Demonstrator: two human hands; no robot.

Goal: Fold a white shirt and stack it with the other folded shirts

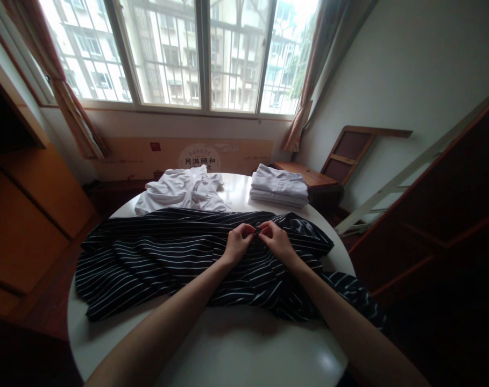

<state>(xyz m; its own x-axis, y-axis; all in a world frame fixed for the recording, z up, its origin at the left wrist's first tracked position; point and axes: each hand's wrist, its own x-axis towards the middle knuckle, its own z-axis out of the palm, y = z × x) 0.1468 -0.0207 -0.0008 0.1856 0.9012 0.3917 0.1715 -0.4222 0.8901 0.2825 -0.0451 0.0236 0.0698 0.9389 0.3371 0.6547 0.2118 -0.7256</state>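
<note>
A black garment with thin white stripes (155,263) lies spread and wrinkled across the round white table (236,344). Part of it hangs past the table's right edge. My left hand (240,242) and my right hand (274,240) meet over its right half, thumbs and fingers pinched on a small bit of the dark striped cloth between them. Whether a button or other fastener sits in that pinch is too small to make out. Behind the garment, a crumpled heap of white clothing (179,191) rests at the back left.
A neat stack of folded white clothes (278,188) stands at the table's back right. Beyond it is a wooden chair (349,153). A printed cardboard panel (147,153) leans below the window, and a pale ladder (389,193) stands on the right.
</note>
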